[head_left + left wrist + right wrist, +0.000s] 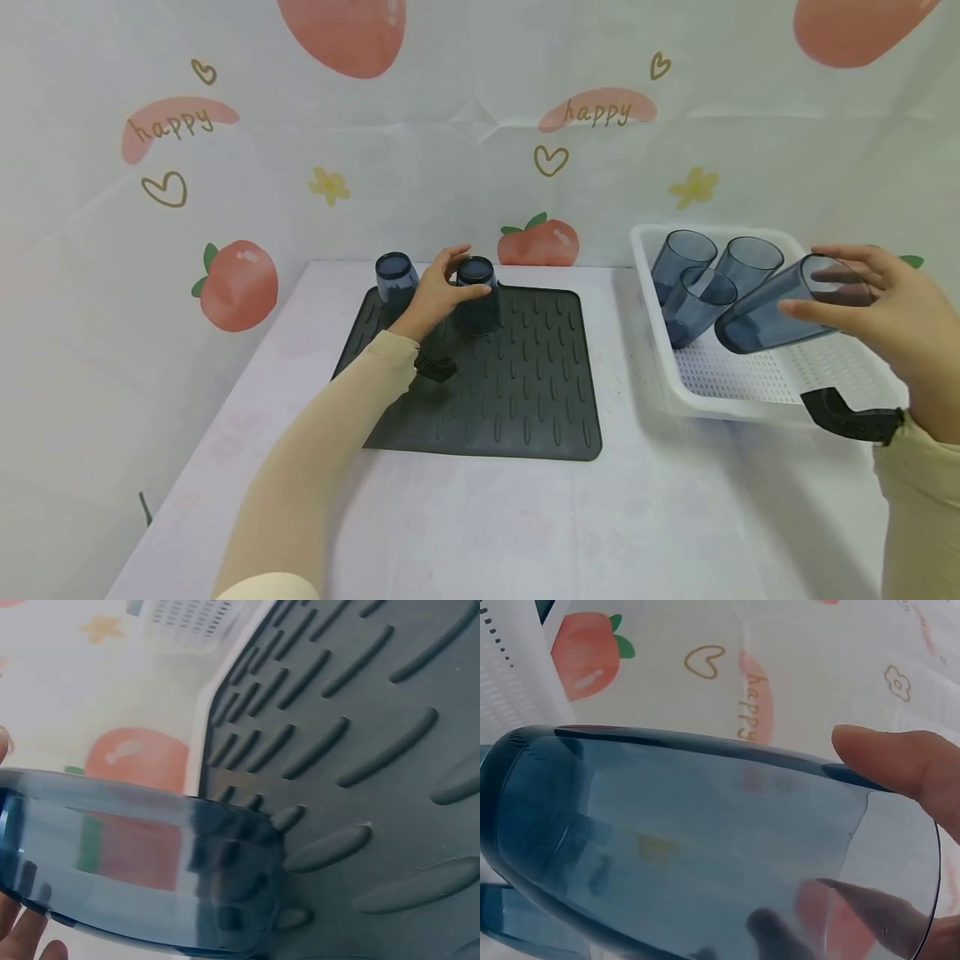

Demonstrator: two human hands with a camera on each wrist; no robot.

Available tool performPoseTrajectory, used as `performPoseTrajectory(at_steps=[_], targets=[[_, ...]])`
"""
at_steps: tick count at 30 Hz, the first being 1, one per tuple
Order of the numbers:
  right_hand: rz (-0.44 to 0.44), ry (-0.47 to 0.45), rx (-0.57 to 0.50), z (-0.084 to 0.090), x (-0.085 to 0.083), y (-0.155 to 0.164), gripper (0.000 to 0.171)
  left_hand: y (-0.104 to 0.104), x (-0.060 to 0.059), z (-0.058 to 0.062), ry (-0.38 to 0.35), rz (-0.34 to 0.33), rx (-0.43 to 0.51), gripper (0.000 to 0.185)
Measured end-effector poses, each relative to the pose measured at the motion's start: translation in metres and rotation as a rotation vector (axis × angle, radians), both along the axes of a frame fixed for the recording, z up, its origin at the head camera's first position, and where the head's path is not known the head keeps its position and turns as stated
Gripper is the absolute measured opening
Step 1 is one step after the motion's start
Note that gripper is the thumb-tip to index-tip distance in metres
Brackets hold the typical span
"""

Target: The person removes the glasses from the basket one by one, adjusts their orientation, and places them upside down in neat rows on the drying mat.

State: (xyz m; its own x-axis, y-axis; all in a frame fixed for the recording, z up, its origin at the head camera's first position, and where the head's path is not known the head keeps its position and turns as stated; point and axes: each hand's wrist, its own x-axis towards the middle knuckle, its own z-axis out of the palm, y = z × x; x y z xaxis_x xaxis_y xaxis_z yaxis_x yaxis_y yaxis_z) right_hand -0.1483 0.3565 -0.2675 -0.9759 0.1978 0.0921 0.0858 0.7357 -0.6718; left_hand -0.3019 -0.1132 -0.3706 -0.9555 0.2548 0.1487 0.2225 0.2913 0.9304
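Observation:
In the head view my left hand (435, 296) grips a blue-tinted drinking glass (477, 308) near its upturned base, thumb on one side and fingers on the other. That glass is upside down at the back of a dark ridged drying mat (540, 383), its rim against the mat in the left wrist view. A second upturned glass (396, 283) stands to its left. On the right, my right hand (892, 308) holds another blue glass (780, 308) near its rim, tilted almost on its side, base pointing left, above a white plastic basket (675, 400).
Inside the basket, at its left, stand three more blue glasses (693, 308), rims up. A white table (480, 517) lies under mat and basket. Behind rises a pale backdrop (450, 167) with fruit prints, close to the mat's back edge.

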Motion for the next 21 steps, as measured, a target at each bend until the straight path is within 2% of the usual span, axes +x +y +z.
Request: performPoseTrajectory(at_steps=[7, 12, 14, 21], targets=[[-0.026, 0.045, -0.035, 0.000, 0.003, -0.013, 0.078, -0.003, 0.005, 0.011, 0.076, 0.022, -0.072, 0.069], [0.009, 0.092, -0.129, 0.000, 0.005, -0.020, 0.074, -0.003, 0.014, 0.022, 0.111, 0.026, -0.095, 0.065], [0.028, 0.107, -0.165, 0.000, 0.005, -0.023, 0.073, -0.003, 0.017, 0.026, 0.121, 0.022, -0.095, 0.063], [0.036, 0.109, -0.192, -0.001, 0.006, -0.036, 0.070, -0.005, 0.032, 0.036, 0.137, -0.015, -0.092, 0.059]])
